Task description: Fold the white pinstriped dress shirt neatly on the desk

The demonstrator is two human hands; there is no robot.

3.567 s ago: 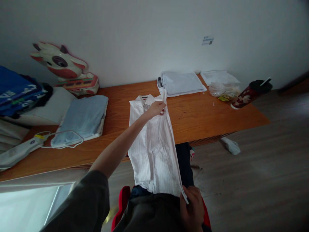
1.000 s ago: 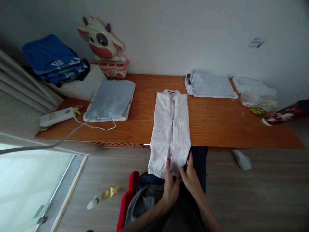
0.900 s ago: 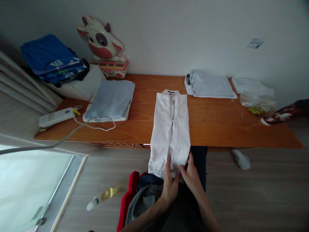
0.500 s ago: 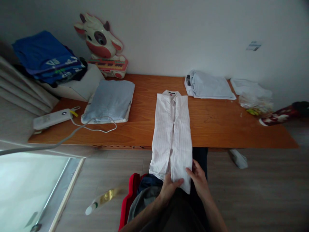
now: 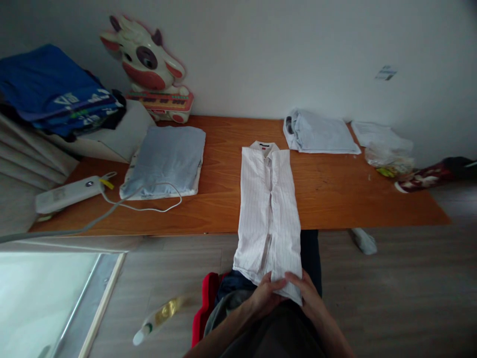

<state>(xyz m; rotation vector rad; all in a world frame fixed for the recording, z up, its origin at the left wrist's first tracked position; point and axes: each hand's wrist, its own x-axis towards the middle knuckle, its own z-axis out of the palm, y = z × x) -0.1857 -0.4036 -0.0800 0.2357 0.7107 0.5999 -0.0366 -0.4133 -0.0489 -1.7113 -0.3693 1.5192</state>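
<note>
Fingers of the left hand (image 5: 265, 297) and right hand (image 5: 306, 294) pinch one striped shirt's (image 5: 269, 214) hem; two folded garments lie beyond.

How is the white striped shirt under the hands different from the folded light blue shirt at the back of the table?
The white striped shirt is long, hanging over the table edge, both hands (left hand, right hand) on its hem. The folded light blue shirt is a compact rectangle, wholly on the table, untouched. Both show their collars.
</note>
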